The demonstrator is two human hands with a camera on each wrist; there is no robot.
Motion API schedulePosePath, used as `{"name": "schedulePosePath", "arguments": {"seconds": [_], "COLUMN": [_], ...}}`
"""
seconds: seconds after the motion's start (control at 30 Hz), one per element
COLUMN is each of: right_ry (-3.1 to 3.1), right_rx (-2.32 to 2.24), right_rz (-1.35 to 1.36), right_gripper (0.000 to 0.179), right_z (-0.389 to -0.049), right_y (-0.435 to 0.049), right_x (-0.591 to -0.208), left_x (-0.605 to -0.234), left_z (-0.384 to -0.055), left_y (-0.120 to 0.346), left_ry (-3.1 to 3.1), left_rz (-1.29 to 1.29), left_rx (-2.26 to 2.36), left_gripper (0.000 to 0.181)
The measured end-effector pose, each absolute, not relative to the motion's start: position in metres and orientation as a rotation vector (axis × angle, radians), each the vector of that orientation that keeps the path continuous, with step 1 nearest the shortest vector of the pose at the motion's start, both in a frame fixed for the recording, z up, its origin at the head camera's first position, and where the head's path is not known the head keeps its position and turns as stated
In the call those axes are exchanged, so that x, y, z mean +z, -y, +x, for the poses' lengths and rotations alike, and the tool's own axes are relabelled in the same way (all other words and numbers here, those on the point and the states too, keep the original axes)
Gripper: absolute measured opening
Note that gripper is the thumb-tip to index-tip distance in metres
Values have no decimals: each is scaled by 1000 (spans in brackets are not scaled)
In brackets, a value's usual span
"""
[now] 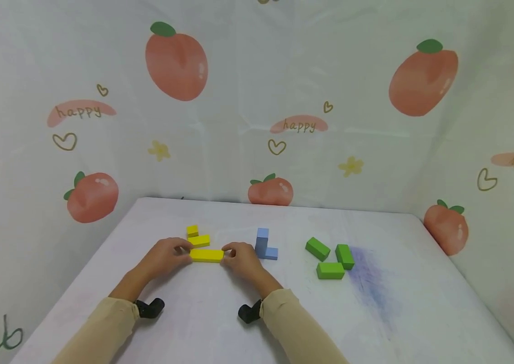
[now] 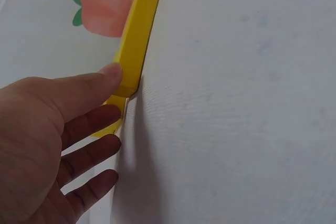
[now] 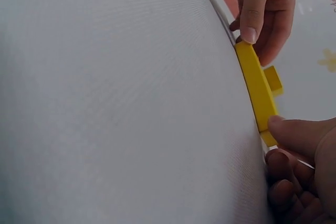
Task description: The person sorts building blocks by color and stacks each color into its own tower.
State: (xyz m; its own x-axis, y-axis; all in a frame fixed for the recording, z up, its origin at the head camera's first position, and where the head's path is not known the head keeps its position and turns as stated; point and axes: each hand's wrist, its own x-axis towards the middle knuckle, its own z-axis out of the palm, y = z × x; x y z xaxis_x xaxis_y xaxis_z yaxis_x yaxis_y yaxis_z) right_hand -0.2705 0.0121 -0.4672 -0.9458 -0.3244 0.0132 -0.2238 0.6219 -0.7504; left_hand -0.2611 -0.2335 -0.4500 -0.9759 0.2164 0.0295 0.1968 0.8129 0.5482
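Printed cloth (image 1: 238,65) hangs behind the desk (image 1: 202,313), where left hand (image 1: 166,255) and right hand (image 1: 241,258) pinch the long yellow block (image 1: 206,256) by its ends. Left wrist view: it seems stiff, light. Right wrist view: probably slippery, so ends suit gripping.

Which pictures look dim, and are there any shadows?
Head view: bright, soft shadows beside the beige sleeves; left wrist view: dimmer, a grey shadow on the white table beside the left hand; right wrist view: dim too, darker at the lower left.
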Motion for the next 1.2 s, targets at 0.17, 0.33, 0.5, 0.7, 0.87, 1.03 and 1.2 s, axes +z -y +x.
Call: {"name": "schedulePosePath", "arguments": {"seconds": [0.17,0.33,0.5,0.7,0.87,1.03,1.2], "right_ry": [-2699,-2707,-2726,-2725,-2728,-2727,-2738], "right_rx": [-1274,-1275,-1280,-1270,-1260,-1278,-1281], "right_rz": [-442,-443,-475,-462,-429,-430,-437], "right_gripper": [27,27,27,29,29,29,29], "right_z": [-269,-269,-270,-269,-268,-268,-268], "right_y": [-12,-13,-12,-8,-8,-10,-10], "right_x": [-468,-468,-470,-471,-471,-471,-473], "left_x": [-447,-447,-449,-452,-451,-449,-449], "left_z": [-264,-271,-277,-280,-284,-286,-287], "left_y": [236,236,236,239,238,236,235], "left_ry": [-2993,-3065,-3084,-3061,-3040,-3023,-3023], "left_rz": [367,351,288,203,175,181,197], "left_rx": [937,915,884,850,836,811,796], "left_gripper": [34,38,39,41,42,43,42]}}
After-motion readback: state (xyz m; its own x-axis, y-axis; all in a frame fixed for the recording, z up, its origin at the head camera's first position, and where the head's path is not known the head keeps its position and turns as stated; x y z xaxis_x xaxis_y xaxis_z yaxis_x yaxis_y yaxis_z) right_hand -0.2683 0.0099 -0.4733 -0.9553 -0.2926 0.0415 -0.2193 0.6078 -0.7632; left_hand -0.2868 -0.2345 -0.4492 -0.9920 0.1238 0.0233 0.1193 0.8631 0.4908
